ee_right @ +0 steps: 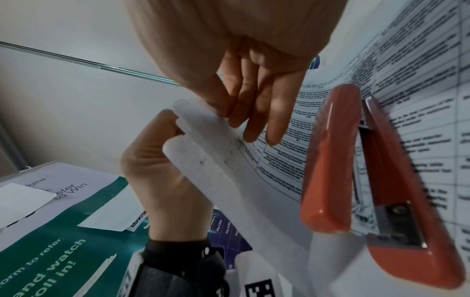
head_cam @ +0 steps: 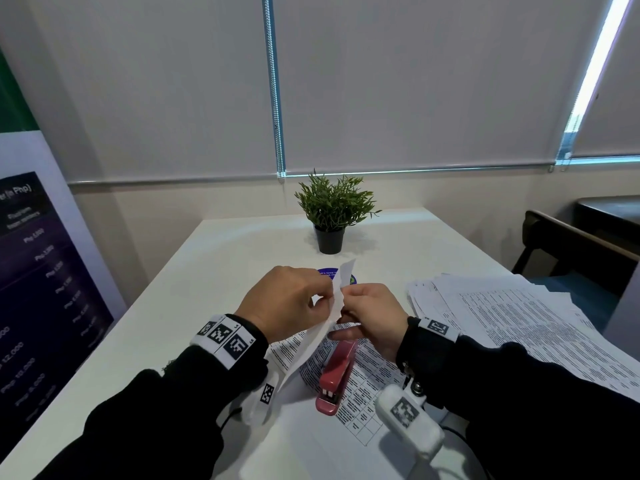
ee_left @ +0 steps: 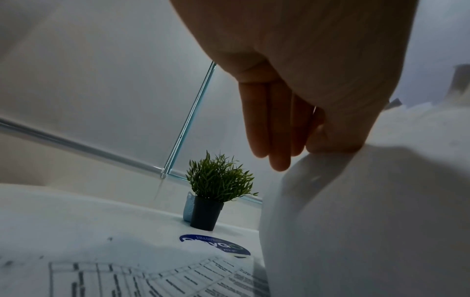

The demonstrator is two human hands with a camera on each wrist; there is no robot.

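A long, narrow white paper strip [head_cam: 313, 337] is held up over the table between both hands. My left hand [head_cam: 311, 299] pinches it from the left, and my right hand [head_cam: 353, 301] pinches it from the right, close to the strip's upper end. In the right wrist view the right fingers [ee_right: 236, 112] press the strip [ee_right: 203, 148] against the thumb while the left hand [ee_right: 157, 164] holds it from below. In the left wrist view the left fingers [ee_left: 277, 130] curl over the white paper [ee_left: 368, 211]. A red stapler [head_cam: 337, 372] lies shut on a printed sheet [head_cam: 374, 386] under my hands.
A fanned stack of printed sheets [head_cam: 512, 317] covers the table's right side. A potted plant [head_cam: 330, 213] stands at the far middle, with a round blue sticker [head_cam: 350, 279] in front of it. A dark banner [head_cam: 38, 289] stands on the left and a dark chair [head_cam: 568, 251] on the right.
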